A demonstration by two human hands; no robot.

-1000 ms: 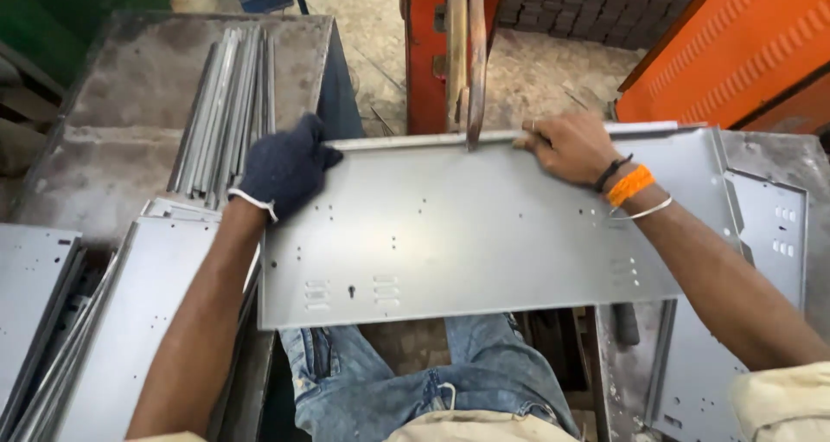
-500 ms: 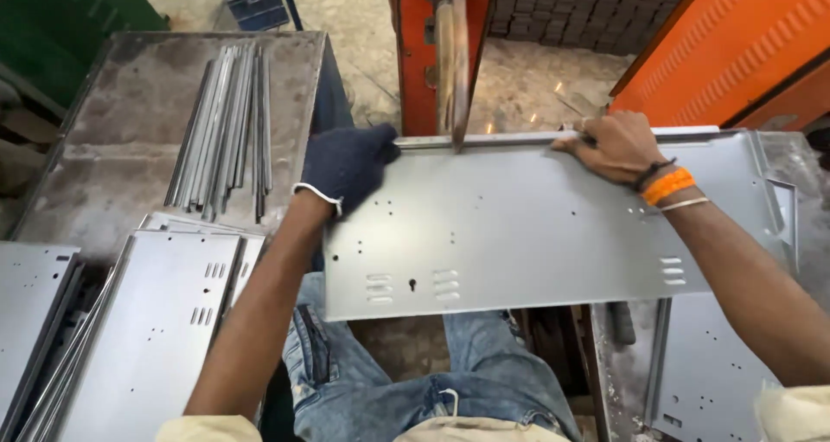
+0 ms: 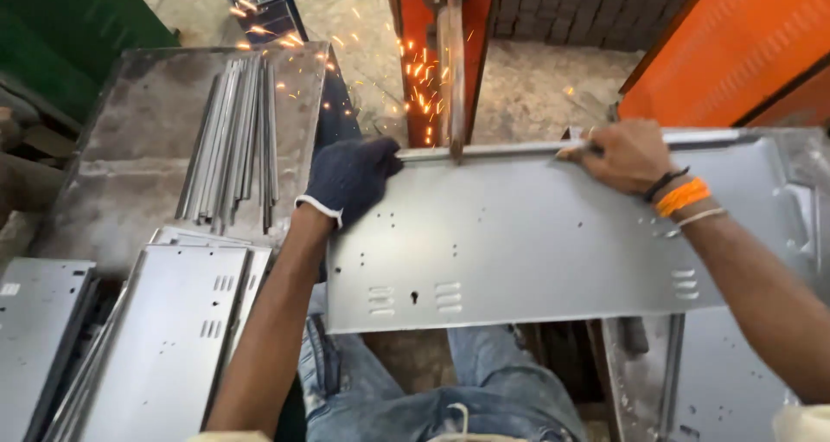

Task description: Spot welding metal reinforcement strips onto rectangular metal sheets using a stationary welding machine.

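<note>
The gloved left hand (image 3: 350, 181) presses flat, fingers spread, on the grey sheet-metal panel (image 3: 536, 239), which lies across the lap. The bare right hand (image 3: 624, 155) has its fingers curled over the panel's far edge. Between both hands, the welding electrode (image 3: 451, 70) throws sparks.

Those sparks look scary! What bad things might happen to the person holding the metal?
Sparks fly from where the machine's upright arm meets the panel's far edge. The right hand is bare and rests on that edge, so a spark or hot metal might burn it. The thin edge might also cut its fingers. The left hand wears a dark glove but sits close to the contact point, so a slip of the panel might bring it under the arm.
</note>
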